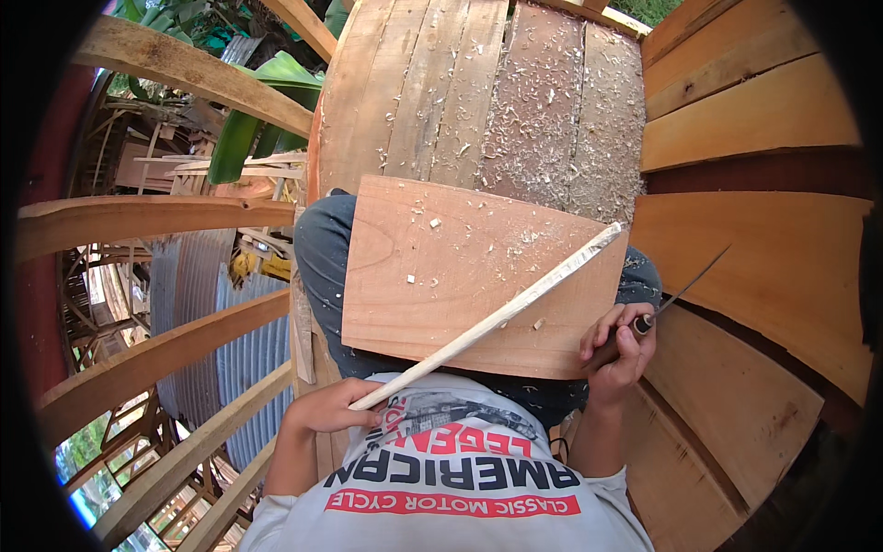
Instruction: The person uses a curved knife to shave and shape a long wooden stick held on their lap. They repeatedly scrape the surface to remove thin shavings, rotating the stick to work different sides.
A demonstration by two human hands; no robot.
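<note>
Across my lap lies a flat reddish-brown wooden board point(441, 285), dotted with small chips and shavings. A long pale wooden stick point(501, 315) runs diagonally over it, its far end near the board's right far corner. My left hand point(336, 407) is closed round the stick's near end, against my shirt. Beside the board's right near corner, my right hand point(621, 350) grips the dark handle of a knife point(692, 285). The thin blade points away to the right, apart from the stick.
Wood shavings cover the plank floor point(441, 101) ahead of me. A wall of wide planks point(754, 267) stands close on the right. To the left, a railing of wooden bars point(166, 221) has gaps showing corrugated metal sheets point(248, 368) and a large green leaf point(241, 138).
</note>
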